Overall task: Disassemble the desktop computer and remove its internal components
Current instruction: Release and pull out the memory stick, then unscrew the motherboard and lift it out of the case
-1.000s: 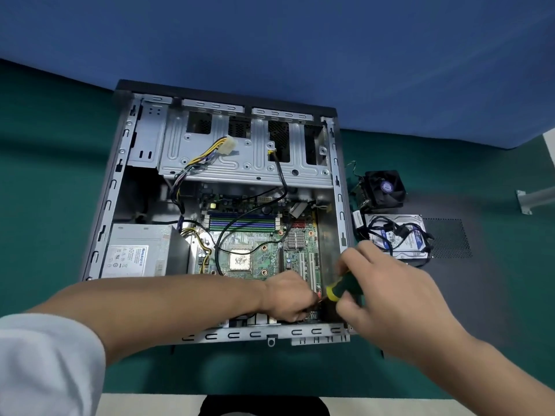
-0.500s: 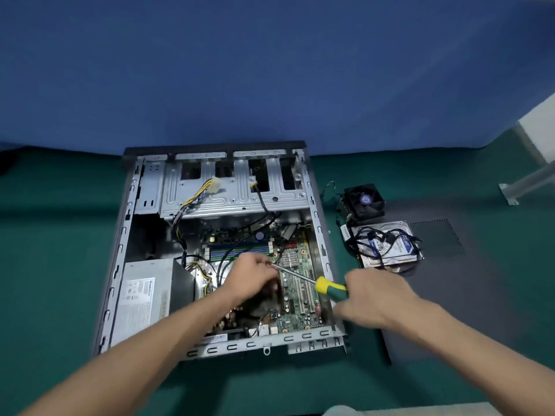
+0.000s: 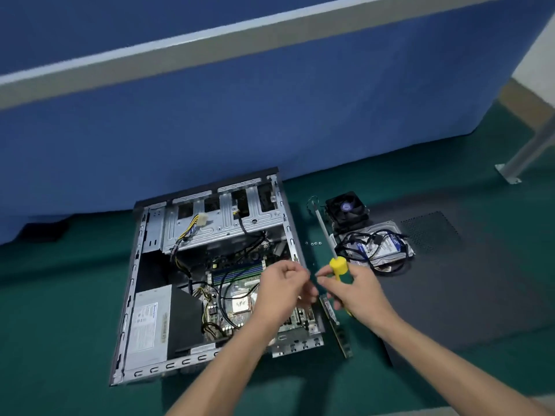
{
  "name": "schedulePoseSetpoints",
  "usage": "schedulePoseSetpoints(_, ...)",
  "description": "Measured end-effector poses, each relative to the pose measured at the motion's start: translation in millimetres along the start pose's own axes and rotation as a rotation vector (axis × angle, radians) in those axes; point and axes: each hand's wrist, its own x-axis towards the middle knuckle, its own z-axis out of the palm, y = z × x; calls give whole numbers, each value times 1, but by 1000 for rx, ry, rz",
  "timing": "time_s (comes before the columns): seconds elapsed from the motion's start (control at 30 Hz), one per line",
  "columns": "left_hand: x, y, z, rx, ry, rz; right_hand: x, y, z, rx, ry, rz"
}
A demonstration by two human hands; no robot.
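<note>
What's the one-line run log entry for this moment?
right hand: grips screwdriver, shaft up | left hand: pinched fingertips, contents unclear | both above computer case right edge

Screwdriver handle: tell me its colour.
Yellow, on the screwdriver held in the right hand; seen in the head view, the only one.

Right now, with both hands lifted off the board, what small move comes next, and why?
Probably set down whatever the left hand pinches beside the loose screws right of the case; too small to identify. The right hand grips the screwdriver, tip raised.
</note>
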Motion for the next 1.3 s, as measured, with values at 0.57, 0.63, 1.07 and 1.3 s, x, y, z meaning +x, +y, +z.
schedulePoseSetpoints(0.57,8,16,44,-118,29,-146,11,23,-21,101,80,-36)
schedulePoseSetpoints(0.63,10,17,44,-113,38,-158,14,25,-18,97,84,-61)
schedulePoseSetpoints(1.07,59,-10,34,974,422,182,61,62,5,30,251,231)
schedulePoseSetpoints(1.3,66,-30,37,824,557,301,97,85,31,-151,389,389)
